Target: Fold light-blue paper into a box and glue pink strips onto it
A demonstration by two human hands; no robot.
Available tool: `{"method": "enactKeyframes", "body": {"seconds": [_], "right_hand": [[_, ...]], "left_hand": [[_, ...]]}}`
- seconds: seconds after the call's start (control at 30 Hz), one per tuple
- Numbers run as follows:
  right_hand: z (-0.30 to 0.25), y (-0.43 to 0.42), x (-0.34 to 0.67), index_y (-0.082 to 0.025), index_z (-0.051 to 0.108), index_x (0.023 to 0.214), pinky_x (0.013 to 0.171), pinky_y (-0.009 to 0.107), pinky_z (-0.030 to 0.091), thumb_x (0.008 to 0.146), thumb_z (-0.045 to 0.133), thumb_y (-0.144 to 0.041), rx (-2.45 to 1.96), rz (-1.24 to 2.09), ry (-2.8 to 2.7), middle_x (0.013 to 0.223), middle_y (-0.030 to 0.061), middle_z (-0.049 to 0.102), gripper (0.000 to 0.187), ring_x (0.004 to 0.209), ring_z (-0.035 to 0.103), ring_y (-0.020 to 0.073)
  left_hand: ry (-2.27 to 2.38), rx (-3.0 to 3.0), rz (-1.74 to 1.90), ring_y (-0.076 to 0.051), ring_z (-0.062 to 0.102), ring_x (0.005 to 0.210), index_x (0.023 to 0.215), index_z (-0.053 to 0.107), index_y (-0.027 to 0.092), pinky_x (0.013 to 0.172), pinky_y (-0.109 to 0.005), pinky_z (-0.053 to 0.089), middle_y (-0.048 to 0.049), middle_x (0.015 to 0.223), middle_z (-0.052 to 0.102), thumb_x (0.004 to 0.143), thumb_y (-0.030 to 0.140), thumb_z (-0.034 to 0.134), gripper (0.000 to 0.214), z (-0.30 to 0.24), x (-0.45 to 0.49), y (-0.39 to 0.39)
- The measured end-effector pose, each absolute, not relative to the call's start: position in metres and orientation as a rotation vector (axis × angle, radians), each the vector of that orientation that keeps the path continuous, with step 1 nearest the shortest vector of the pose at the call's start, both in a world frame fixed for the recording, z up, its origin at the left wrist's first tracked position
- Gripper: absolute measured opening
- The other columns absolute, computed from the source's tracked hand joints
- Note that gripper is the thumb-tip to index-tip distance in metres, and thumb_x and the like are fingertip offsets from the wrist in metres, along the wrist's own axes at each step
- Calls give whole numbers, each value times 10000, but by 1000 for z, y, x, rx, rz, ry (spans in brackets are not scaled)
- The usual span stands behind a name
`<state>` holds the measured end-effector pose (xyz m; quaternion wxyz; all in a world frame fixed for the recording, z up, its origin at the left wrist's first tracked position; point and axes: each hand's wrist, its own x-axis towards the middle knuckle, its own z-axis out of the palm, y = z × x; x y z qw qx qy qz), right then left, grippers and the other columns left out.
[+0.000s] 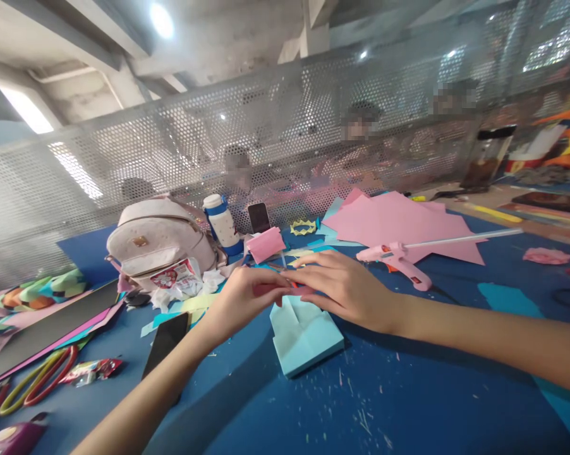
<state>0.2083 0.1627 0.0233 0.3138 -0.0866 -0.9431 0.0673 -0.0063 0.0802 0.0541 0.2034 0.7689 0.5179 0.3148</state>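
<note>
1. Your blue tabletop (375,404) spreads under both hands; between them and you its surface is strewn with pale scraps, giving low-lying room to move.
2. The pale pink backpack (157,234) stands beyond your left hand, bounding that side.
3. The pink paper sheets (394,218) lie beyond your right hand, jagged corners outward.
4. The pink hot glue gun (399,260) rests just beyond your right wrist, its glue stick running off rightward, so room is tighter there.
5. Your left hand (249,294) and right hand (346,287) have curled fingers converging, fingertips close together; you can't tell from this view what, if anything, they pinch.
6. The light-blue folded paper piece (306,344) lies just your side of the fingertips, its slanting near edge exposed. Your right hand overlaps it more. The far end is covered, leaving its long axis uncertain.
</note>
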Motion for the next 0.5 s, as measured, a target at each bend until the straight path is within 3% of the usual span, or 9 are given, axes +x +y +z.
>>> {"method": "enactKeyframes", "body": {"seconds": [0.07, 0.13, 0.2, 0.3, 0.43, 0.5], "right_hand": [[20, 165, 208, -224, 684, 1142, 894, 427, 456, 1003, 513, -348, -341, 316, -2504, 994, 60, 732, 253, 972, 638, 239], [16, 169, 212, -215, 703, 1007, 739, 339, 472, 1010, 489, -351, -455, 621, -2471, 768, 13, 700, 254, 753, 637, 181], [13, 171, 217, -206, 684, 972, 621, 282, 447, 992, 514, -409, -536, 907, -2389, 688, -16, 650, 266, 641, 600, 145], [10, 171, 226, -207, 651, 1056, 606, 267, 450, 934, 596, -476, -568, 1013, -2341, 798, -7, 661, 301, 660, 597, 138], [13, 167, 231, -243, 551, 1290, 855, 307, 491, 918, 640, -392, -487, 852, -2333, 1169, 49, 658, 410, 981, 640, 185], [14, 166, 230, -246, 559, 1290, 862, 302, 496, 954, 588, -361, -481, 859, -2339, 1176, 45, 667, 356, 988, 652, 180]], "left_hand": [[1450, 2033, 991, -113, 605, 588, 811, 758, 183, 553, -198, 477, -9, 668, 707, 884, 302, 636, 186, 54, -6, 78], [1460, 1916, 1078, -97, 557, 526, 789, 759, 183, 496, -191, 447, -7, 637, 699, 866, 316, 662, 181, 52, -12, 77], [1469, 1856, 1104, -87, 534, 491, 771, 752, 184, 478, -192, 446, -8, 629, 702, 858, 328, 672, 187, 47, -20, 78], [1467, 1802, 1096, -89, 541, 472, 772, 738, 178, 478, -205, 469, -14, 631, 711, 855, 345, 673, 197, 36, -28, 79], [1405, 1736, 1075, -112, 602, 500, 850, 709, 163, 523, -240, 523, -42, 697, 748, 864, 385, 654, 229, 23, -28, 84], [1373, 1711, 1070, -133, 656, 555, 925, 670, 165, 585, -265, 556, -59, 764, 771, 875, 390, 639, 233, 19, -26, 87]]}}
